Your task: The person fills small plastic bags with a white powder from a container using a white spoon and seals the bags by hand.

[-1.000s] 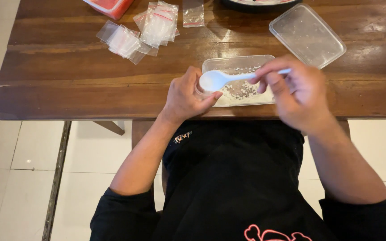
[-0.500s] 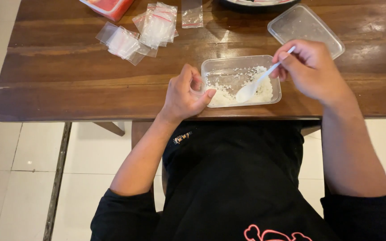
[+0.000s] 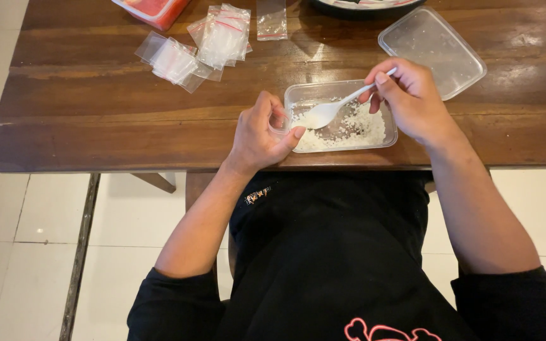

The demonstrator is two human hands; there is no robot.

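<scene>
Since half a second ago the white spoon [image 3: 330, 112] has lifted, its bowl now beside the left hand [image 3: 261, 134], which pinches a small clear bag [image 3: 279, 121] at the container's [image 3: 342, 145] left rim. Right hand [image 3: 412, 101] grips the handle. The container sits near the table [image 3: 96, 126] edge; bare wood lies leftward.

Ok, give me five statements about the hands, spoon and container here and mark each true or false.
1. The right hand holds a white plastic spoon. True.
2. The spoon's bowl is over the clear container of white grains. True.
3. The container's lid is snapped on. False: it lies apart on the wooden table.
4. The left hand rests in the lap. False: it is at the container's left end.
5. Small clear bags lie on the table. True.
</scene>
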